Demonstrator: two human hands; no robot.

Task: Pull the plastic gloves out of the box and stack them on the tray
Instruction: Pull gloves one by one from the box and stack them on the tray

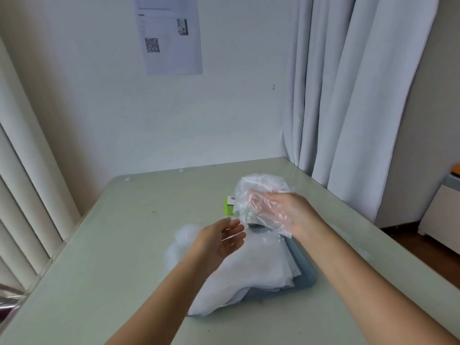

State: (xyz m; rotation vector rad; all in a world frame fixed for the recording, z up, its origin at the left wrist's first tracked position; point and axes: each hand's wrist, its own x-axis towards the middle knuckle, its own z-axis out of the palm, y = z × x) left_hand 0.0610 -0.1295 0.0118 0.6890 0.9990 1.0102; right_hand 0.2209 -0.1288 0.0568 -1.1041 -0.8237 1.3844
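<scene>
A clear plastic glove (pixel 261 190) hangs in the air above the table, held by my right hand (pixel 286 210), whose fingers show through the film. Behind the glove a green box (pixel 228 206) stands on the table, mostly hidden. My left hand (pixel 221 241) hovers open just left of and below the glove, palm turned toward it, holding nothing. Under both hands a pile of several clear gloves (pixel 249 272) lies on a blue-grey tray (pixel 307 277), spilling over its left side.
The pale green table (pixel 112 245) reaches to the white wall behind. White curtains (pixel 348 95) hang at the back right. Vertical blinds (pixel 22 195) run along the left edge. A white cabinet (pixel 440 220) stands on the wooden floor at the right.
</scene>
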